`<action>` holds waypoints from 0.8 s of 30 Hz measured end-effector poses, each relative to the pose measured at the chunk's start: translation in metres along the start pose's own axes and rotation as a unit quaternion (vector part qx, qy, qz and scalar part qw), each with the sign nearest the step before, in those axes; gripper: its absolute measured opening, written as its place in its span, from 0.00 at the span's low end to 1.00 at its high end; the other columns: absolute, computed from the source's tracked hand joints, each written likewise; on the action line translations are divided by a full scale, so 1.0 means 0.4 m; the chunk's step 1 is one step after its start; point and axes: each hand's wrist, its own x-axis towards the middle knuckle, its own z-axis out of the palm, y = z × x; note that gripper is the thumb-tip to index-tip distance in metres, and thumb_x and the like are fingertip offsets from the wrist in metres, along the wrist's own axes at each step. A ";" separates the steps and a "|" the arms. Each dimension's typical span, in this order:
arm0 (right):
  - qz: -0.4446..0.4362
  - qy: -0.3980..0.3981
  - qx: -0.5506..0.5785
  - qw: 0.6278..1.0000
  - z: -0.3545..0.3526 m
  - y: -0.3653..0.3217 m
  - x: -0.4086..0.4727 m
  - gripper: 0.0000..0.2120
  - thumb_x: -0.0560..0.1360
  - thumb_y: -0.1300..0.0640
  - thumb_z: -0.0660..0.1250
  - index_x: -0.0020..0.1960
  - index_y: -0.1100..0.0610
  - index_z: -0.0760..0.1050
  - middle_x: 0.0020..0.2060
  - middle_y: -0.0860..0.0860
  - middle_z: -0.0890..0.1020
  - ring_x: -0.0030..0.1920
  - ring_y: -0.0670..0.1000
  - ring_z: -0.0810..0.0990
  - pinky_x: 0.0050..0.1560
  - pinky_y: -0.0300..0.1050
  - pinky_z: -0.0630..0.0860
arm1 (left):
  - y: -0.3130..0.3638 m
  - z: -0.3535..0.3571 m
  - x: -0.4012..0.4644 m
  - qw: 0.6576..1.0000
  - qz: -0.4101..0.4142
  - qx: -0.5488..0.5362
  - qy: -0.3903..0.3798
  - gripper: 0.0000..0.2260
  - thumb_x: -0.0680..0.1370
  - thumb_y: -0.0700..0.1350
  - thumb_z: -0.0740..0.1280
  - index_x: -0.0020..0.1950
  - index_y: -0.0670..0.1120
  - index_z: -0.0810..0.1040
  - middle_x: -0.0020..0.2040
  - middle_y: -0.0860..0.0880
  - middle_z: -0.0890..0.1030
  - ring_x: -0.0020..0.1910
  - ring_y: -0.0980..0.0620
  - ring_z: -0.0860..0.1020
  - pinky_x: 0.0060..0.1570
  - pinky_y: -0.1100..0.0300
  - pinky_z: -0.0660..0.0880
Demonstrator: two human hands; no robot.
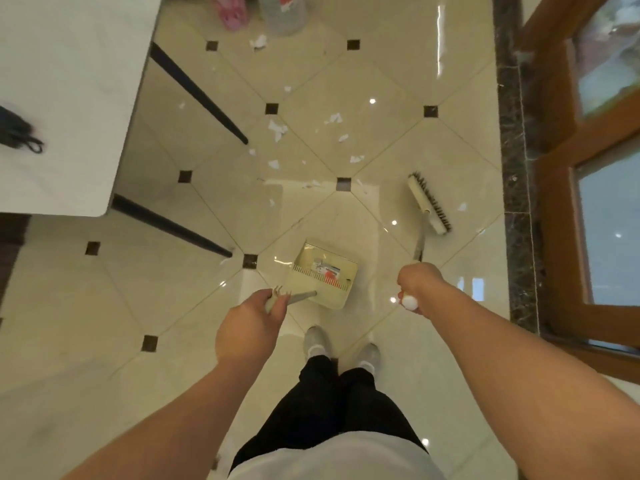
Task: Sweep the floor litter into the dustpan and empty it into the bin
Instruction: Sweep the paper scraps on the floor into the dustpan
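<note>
My left hand [254, 322] grips the handle of a cream dustpan [320, 275], which hangs just above the floor in front of my feet. A small printed label or wrapper lies inside the pan. My right hand [417, 282] is closed on the handle of a broom; the broom head [429, 204] with dark bristles is to the right of the dustpan. Several white paper scraps [277, 128] lie scattered on the tiles beyond the dustpan. At the top edge stands a translucent grey bin [282, 12], cut off by the frame.
A white table [69, 98] with dark legs [197, 91] fills the left; a black object lies on it. A wooden glazed door [595, 202] and a dark stone border [516, 168] run along the right. A pink item [230, 10] sits beside the bin.
</note>
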 end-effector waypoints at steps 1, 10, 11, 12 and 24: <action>0.006 -0.009 -0.021 1.000 0.020 -0.009 -0.002 0.05 0.79 0.64 0.60 0.54 0.61 0.72 0.38 0.57 0.76 0.33 0.54 0.76 0.36 0.46 0.75 | -0.005 -0.002 0.010 1.000 -0.009 -0.008 -0.003 0.18 0.80 0.64 0.61 0.60 0.55 0.81 0.31 0.53 0.79 0.31 0.52 0.78 0.27 0.58 0.71; 0.043 -0.063 0.097 0.992 0.036 -0.080 -0.135 0.03 0.78 0.66 0.66 0.51 0.62 0.76 0.33 0.56 0.75 0.24 0.48 0.72 0.21 0.35 0.70 | -0.002 -0.024 0.118 0.998 -0.033 -0.051 -0.016 0.19 0.80 0.61 0.64 0.66 0.53 0.80 0.32 0.55 0.78 0.30 0.57 0.75 0.26 0.60 0.67; 0.040 -0.055 0.116 0.991 -0.001 -0.096 -0.139 0.04 0.77 0.66 0.66 0.52 0.62 0.76 0.32 0.55 0.75 0.22 0.47 0.71 0.19 0.34 0.69 | 0.013 -0.034 0.130 0.998 -0.033 -0.050 -0.019 0.19 0.80 0.60 0.63 0.66 0.52 0.79 0.32 0.55 0.78 0.30 0.57 0.75 0.26 0.60 0.67; 0.036 -0.049 0.129 0.990 -0.037 -0.111 -0.136 0.04 0.77 0.65 0.67 0.52 0.62 0.76 0.32 0.55 0.75 0.21 0.46 0.70 0.18 0.34 0.69 | 0.024 -0.042 0.141 0.998 -0.035 -0.052 -0.020 0.19 0.81 0.60 0.63 0.67 0.52 0.79 0.32 0.55 0.78 0.30 0.57 0.76 0.26 0.60 0.67; 0.069 0.045 0.173 0.981 -0.506 -0.419 0.195 0.10 0.82 0.64 0.61 0.62 0.58 0.72 0.40 0.56 0.74 0.36 0.50 0.74 0.42 0.43 0.82 | 0.351 -0.010 0.294 0.997 -0.070 -0.020 -0.027 0.23 0.81 0.63 0.61 0.69 0.51 0.77 0.32 0.53 0.80 0.30 0.54 0.78 0.27 0.59 0.73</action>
